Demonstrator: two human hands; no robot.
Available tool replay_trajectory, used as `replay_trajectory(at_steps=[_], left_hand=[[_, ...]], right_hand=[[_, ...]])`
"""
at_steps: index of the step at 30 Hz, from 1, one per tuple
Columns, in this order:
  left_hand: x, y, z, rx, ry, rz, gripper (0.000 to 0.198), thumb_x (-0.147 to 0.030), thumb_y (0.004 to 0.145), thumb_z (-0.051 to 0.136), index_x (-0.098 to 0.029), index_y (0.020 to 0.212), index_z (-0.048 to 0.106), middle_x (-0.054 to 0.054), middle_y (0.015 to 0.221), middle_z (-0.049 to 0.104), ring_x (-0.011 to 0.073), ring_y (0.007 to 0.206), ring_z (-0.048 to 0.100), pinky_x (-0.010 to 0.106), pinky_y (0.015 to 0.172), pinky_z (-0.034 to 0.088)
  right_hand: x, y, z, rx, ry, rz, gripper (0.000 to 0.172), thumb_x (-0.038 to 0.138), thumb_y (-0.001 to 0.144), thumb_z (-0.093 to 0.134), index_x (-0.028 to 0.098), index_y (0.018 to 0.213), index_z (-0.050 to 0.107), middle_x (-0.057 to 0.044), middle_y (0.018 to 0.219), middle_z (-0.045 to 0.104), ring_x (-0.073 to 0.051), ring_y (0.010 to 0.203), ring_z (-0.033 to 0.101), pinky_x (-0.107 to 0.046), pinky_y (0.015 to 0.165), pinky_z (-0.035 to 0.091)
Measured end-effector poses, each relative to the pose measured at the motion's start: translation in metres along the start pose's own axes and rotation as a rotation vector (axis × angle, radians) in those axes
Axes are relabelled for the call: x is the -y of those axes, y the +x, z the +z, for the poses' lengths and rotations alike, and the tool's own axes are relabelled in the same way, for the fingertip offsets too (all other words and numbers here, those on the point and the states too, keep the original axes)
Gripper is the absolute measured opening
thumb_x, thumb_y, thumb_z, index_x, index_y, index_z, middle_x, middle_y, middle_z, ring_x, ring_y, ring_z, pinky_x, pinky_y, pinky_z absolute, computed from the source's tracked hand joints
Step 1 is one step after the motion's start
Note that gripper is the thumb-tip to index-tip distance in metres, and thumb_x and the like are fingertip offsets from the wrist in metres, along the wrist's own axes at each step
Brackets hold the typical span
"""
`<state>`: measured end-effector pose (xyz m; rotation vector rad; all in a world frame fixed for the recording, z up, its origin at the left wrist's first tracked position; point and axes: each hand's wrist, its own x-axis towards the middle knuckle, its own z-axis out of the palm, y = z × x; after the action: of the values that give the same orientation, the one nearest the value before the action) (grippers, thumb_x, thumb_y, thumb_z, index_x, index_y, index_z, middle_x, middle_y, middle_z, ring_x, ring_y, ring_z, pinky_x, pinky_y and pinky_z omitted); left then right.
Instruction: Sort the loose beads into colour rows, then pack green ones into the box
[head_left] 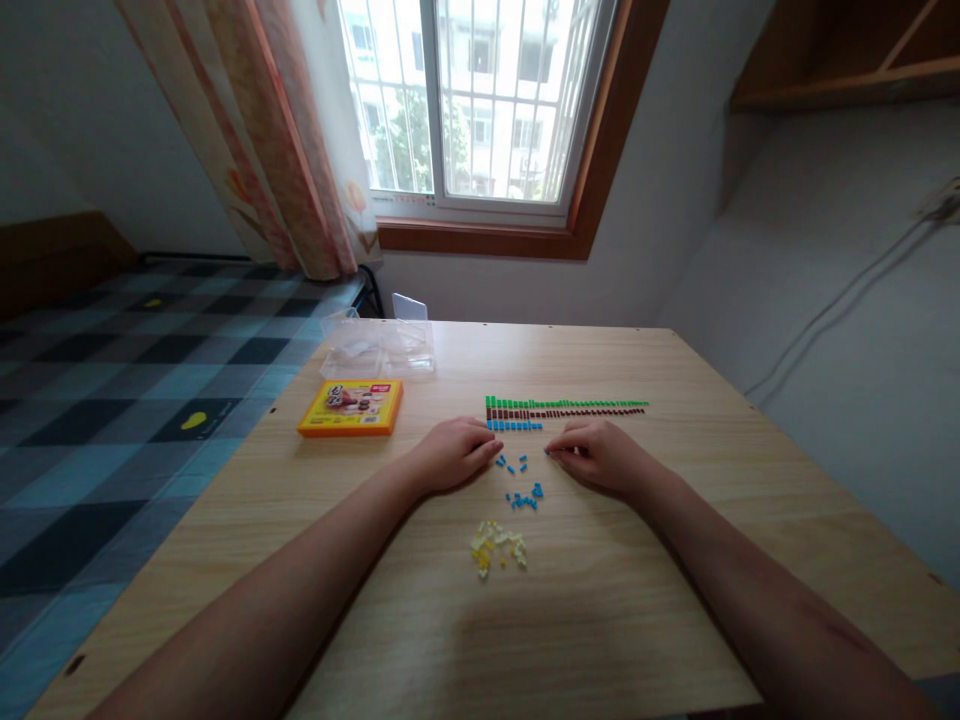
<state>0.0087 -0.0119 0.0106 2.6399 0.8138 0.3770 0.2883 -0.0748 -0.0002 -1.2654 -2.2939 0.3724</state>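
Both my hands rest on a light wooden table [645, 600]. My left hand [454, 452] lies knuckles up with curled fingers, its tips at the left end of a short row of blue beads [514, 426]. My right hand [596, 456] is pinched shut on something too small to make out, just right of that row. Above the blue row run a long brown row [570, 412] and a long green row [566, 403]. Loose blue beads [523, 492] lie between my hands, and a small heap of yellow beads [498, 548] sits nearer to me.
An orange box [351, 407] lies at the left of the table, with a clear plastic case [377, 348] behind it. A bed with a checked blue cover [127, 400] adjoins the table's left side. A window and curtain stand behind.
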Motion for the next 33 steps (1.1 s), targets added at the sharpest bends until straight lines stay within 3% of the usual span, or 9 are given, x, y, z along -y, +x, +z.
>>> replay_trajectory(at_steps=[6,12,33], left_hand=[[0.002,0.001,0.002,-0.014,-0.001,0.007,0.039,-0.035,0.1,0.043,-0.018,0.07,0.062,0.005,0.077,0.065,0.0176,0.075,0.055,0.03,0.073,0.04],[0.003,0.001,0.003,-0.011,0.016,0.012,0.039,-0.035,0.1,0.044,-0.018,0.07,0.063,0.004,0.077,0.065,0.0169,0.075,0.056,0.028,0.072,0.04],[0.0,0.001,0.002,-0.01,0.035,0.014,0.04,-0.035,0.1,0.043,-0.019,0.07,0.063,0.004,0.077,0.066,0.0167,0.074,0.055,0.029,0.071,0.04]], right_hand=[[-0.01,0.005,0.003,-0.056,-0.088,0.099,0.022,0.024,0.093,0.059,0.025,0.099,0.08,-0.005,0.098,0.078,-0.02,0.089,0.07,-0.031,0.081,0.052],[-0.017,0.012,0.013,-0.119,-0.158,0.213,0.023,0.029,0.094,0.06,0.028,0.106,0.08,-0.003,0.103,0.079,-0.021,0.09,0.072,-0.03,0.078,0.054],[-0.017,0.014,0.017,-0.177,-0.147,0.205,0.023,0.029,0.093,0.06,0.028,0.105,0.08,-0.002,0.103,0.079,-0.021,0.09,0.073,-0.03,0.078,0.055]])
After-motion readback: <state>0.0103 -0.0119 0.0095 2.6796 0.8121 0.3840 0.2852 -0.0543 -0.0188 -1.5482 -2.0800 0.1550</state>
